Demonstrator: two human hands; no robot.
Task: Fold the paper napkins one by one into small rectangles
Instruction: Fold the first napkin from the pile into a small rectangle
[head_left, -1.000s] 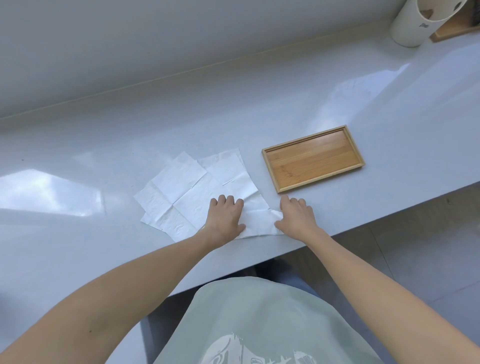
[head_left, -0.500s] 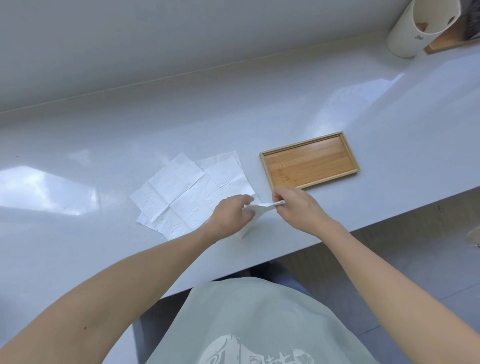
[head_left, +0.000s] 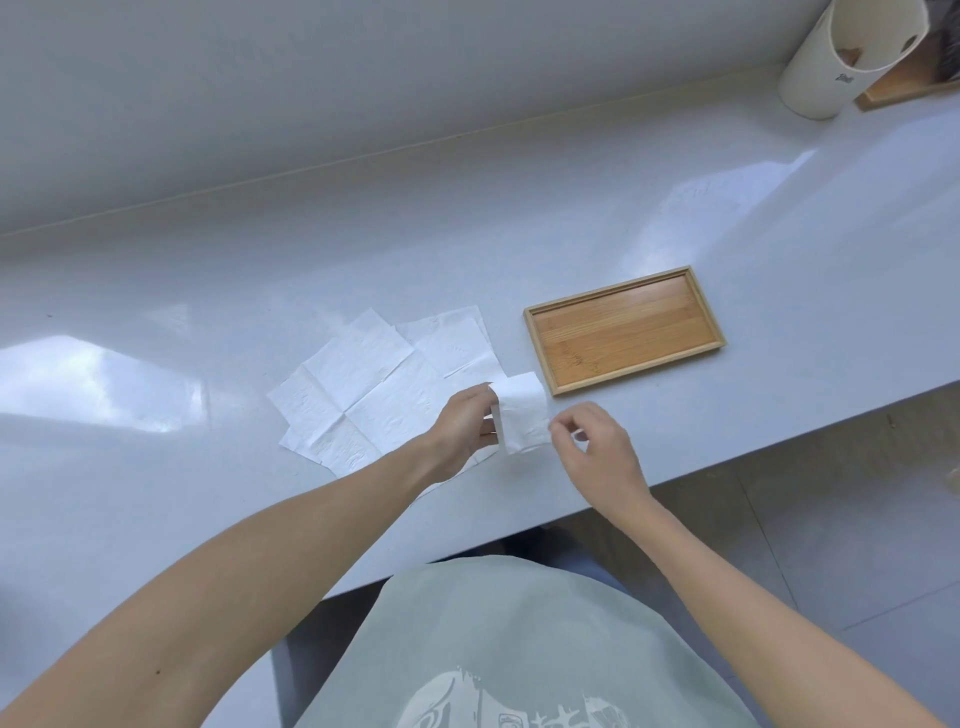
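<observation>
A small folded white napkin (head_left: 521, 411) is held upright just above the pale counter (head_left: 519, 218). My left hand (head_left: 464, 422) grips its left edge. My right hand (head_left: 596, 441) pinches its lower right edge with thumb and forefinger. To the left, unfolded white napkins (head_left: 363, 384) lie flat in an overlapping pile, partly hidden by my left hand. An empty bamboo tray (head_left: 623, 328) sits just right of the pile, its near corner almost touching the held napkin.
A white cylindrical container (head_left: 841, 57) stands at the far right corner beside a wooden board (head_left: 898, 85). The counter's front edge runs diagonally below my right hand, with tiled floor (head_left: 831, 519) beyond. A wall rises behind the counter.
Both hands lifted the napkin off the counter, where they had pressed it flat, and it now stands as a smaller rectangle between them. The view shifted slightly.
</observation>
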